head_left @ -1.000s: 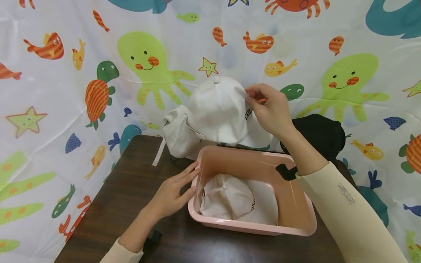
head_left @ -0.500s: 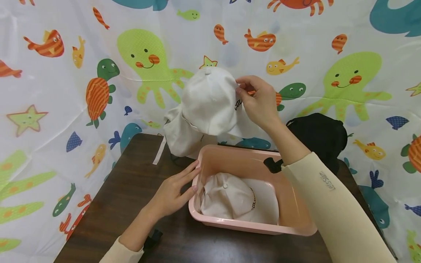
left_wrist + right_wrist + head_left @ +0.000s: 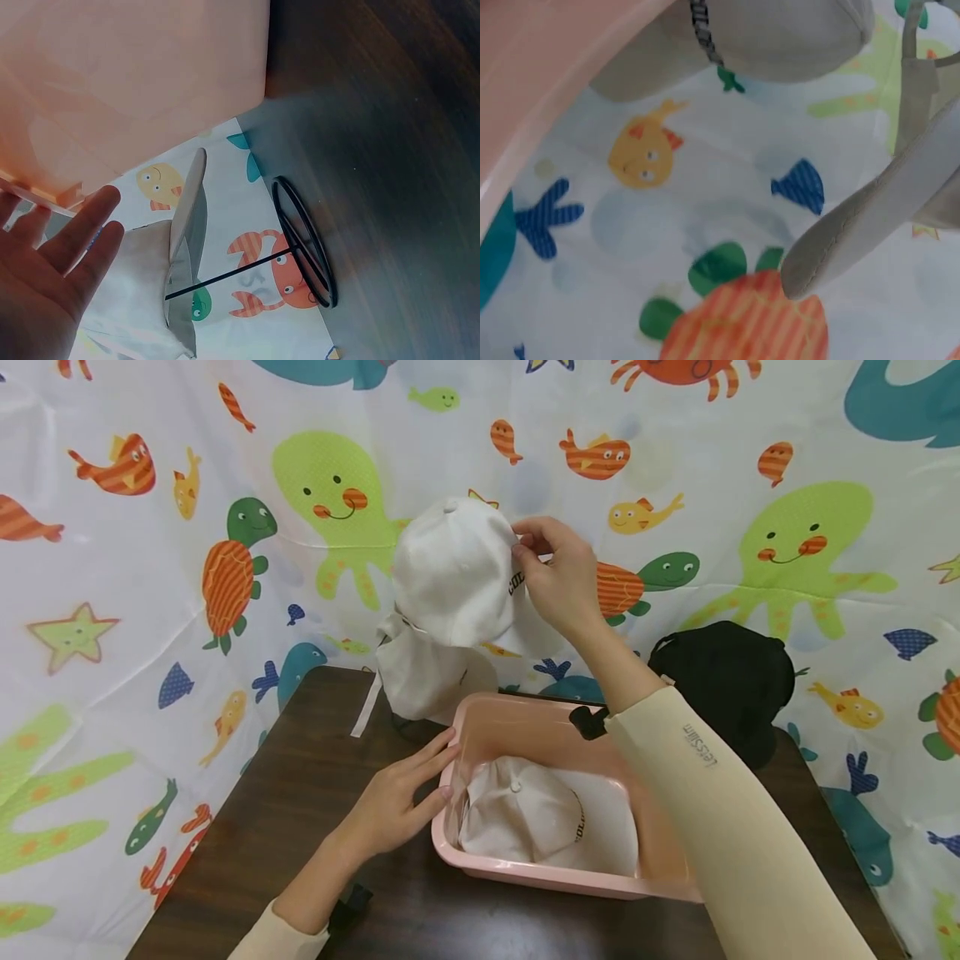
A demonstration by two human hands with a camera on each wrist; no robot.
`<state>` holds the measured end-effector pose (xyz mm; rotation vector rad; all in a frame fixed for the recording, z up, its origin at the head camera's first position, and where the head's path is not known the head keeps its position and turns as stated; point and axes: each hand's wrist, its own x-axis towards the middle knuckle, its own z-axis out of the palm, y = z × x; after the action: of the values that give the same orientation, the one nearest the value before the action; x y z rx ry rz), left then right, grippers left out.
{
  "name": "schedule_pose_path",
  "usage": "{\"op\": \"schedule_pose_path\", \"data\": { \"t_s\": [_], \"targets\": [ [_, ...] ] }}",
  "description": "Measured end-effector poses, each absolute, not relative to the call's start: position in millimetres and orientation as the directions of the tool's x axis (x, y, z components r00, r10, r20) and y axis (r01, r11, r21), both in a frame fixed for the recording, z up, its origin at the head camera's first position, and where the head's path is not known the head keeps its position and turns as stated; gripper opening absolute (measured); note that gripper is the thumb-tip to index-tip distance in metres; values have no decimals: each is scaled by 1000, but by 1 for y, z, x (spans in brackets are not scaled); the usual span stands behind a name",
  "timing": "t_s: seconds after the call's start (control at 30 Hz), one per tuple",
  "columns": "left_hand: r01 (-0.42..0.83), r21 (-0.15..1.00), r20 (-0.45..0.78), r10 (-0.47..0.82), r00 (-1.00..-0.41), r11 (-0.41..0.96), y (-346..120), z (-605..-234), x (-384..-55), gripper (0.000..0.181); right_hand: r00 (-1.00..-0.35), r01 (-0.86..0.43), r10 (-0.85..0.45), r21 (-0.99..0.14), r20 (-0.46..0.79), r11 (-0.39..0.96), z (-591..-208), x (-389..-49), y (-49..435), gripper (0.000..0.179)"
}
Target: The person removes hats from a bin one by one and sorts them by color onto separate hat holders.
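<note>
My right hand (image 3: pixel 558 572) pinches a white baseball cap (image 3: pixel 453 572) by its front, near the black lettering where crown meets brim. It is held up before the patterned curtain, overlapping a second white cap (image 3: pixel 423 672) in the head view. That second cap sits on a black wire stand (image 3: pixel 304 244), its strap hanging at the left. My left hand (image 3: pixel 393 802) rests on the left rim of a pink plastic bin (image 3: pixel 558 881), fingers extended. Inside the bin lies another white cap (image 3: pixel 517 814), brim to the right. The right wrist view shows the held cap's brim (image 3: pixel 855 217), but not my hand.
A black cap (image 3: pixel 723 681) stands at the back right of the dark wooden table (image 3: pixel 300 777). Behind the table hangs a white curtain (image 3: pixel 525 485) printed with sea animals. My right forearm passes over the bin's right side.
My right hand has moved left and upward with the white cap, further over the cap on the stand. The left hand stays on the bin's rim.
</note>
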<state>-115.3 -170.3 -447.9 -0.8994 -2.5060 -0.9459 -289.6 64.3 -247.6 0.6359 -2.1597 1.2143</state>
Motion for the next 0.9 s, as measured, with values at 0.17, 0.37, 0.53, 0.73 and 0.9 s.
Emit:
{"op": "schedule_pose_path", "data": {
  "t_s": [0.17, 0.37, 0.53, 0.73, 0.9],
  "targets": [
    [650, 483, 474, 449, -757, 587, -171, -447, -116, 54, -715, -664, -128, -611, 687, 432, -260, -296, 47, 19],
    [647, 482, 467, 451, -761, 591, -172, -447, -115, 53, -728, -654, -125, -628, 674, 422, -280, -302, 31, 18],
    [652, 475, 472, 454, -756, 591, -171, -447, -115, 52, -760, -623, -124, -659, 638, 422, -293, -308, 24, 19],
    [655, 475, 475, 456, -753, 587, -171, -447, -116, 52, -796, -583, -152, -675, 586, 453, -309, -311, 16, 19],
    [653, 482, 474, 453, -755, 584, -172, -448, -115, 53, -813, -564, -190, -665, 550, 490, -322, -310, 11, 18]
  ]
}}
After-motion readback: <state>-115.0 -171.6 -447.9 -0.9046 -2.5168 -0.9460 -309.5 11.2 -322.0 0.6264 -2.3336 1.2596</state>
